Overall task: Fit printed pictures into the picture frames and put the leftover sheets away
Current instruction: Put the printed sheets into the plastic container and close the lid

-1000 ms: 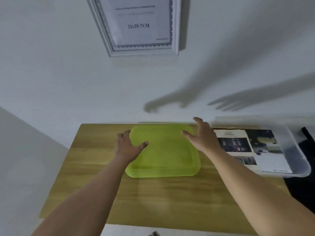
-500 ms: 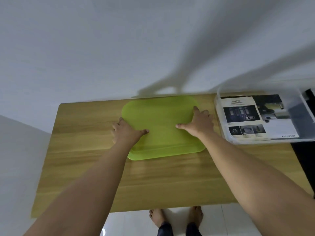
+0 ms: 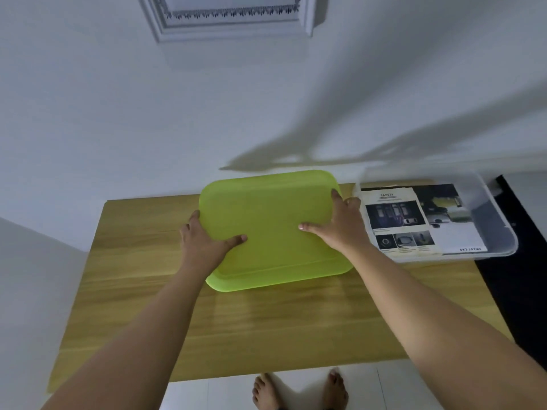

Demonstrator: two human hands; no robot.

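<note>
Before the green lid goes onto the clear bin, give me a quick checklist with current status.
1. Left hand gripping green lid at its left edge: ok.
2. Right hand gripping its right edge: ok.
3. Lid clear of the wooden table: cannot tell; its far edge looks raised.
4. Printed sheets lying flat inside the clear bin: ok.
5. Bin rim free of obstructions: ok on the visible sides.
6. Lid aligned over the bin: not ok; it is beside the bin.

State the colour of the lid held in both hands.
Lime green, translucent lid; seen in the head view.
</note>
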